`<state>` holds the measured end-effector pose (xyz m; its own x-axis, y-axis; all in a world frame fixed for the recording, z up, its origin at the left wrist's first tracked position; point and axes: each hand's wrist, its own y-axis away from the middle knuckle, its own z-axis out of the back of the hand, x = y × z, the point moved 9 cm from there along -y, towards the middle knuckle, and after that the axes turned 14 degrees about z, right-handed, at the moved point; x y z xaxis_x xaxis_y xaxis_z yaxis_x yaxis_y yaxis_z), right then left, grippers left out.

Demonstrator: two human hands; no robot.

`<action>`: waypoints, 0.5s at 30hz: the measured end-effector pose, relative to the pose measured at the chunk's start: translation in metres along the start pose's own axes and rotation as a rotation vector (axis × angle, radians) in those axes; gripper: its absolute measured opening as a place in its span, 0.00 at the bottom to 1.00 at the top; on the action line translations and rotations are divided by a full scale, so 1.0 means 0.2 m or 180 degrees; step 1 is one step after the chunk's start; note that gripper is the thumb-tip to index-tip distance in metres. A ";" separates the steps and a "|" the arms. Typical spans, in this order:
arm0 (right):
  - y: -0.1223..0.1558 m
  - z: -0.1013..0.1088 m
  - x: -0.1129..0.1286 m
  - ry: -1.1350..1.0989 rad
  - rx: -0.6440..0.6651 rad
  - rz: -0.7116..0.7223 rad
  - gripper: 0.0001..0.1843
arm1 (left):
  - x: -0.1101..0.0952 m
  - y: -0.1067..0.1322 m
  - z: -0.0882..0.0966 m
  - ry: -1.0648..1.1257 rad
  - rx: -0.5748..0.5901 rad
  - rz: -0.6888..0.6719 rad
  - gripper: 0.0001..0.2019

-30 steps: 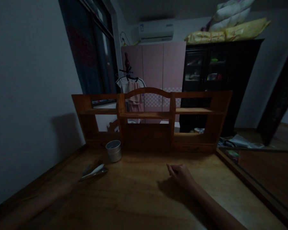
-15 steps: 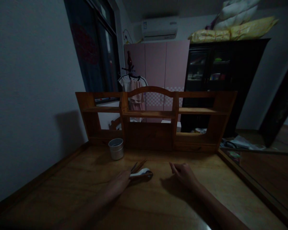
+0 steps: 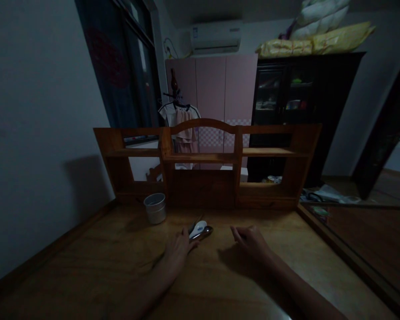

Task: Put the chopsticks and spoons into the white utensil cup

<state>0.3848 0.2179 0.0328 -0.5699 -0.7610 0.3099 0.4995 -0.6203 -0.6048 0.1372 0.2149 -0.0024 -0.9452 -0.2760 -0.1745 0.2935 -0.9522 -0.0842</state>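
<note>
My left hand (image 3: 178, 248) is closed around a bundle of utensils low over the wooden table (image 3: 200, 284). A white ceramic spoon (image 3: 199, 228) and a shiny metal spoon (image 3: 205, 232) stick out past its fingers, bowls pointing away to the right. Behind the white spoon show the thin tips of chopsticks (image 3: 198, 219), partly hidden. To the right, my right hand (image 3: 250, 240) rests near the tabletop with fingers curled in and nothing visible in them. A grey metal cup (image 3: 155, 211) stands upright beyond my left hand, apart from it.
A wooden shelf unit (image 3: 203, 159) with open compartments lines the table's far edge. A wall (image 3: 36, 155) rises on the left, and a raised wooden edge (image 3: 336, 249) runs along the right. Farther back are a pink wardrobe (image 3: 210, 89) and a dark cabinet (image 3: 333, 102).
My left hand has turned, and the spoons now angle more away from me, with the metal spoon's bowl in clearer view. The right hand keeps its pose. The view has shifted slightly.
</note>
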 end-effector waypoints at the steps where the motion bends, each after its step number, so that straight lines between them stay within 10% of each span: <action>1: 0.00 0.00 0.01 -0.0002 0.0010 0.0006 0.31 | -0.01 0.02 0.00 -0.0061 -0.0039 0.0009 0.26; 15: 0.00 0.00 0.02 0.0017 0.0064 -0.0010 0.31 | -0.09 0.16 0.06 -0.0417 -0.0269 -0.0248 0.25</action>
<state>0.3827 0.2151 0.0345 -0.5751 -0.7580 0.3078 0.5106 -0.6265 -0.5889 0.1616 0.1876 0.0103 -0.9745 -0.2218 -0.0352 0.2245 -0.9585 -0.1757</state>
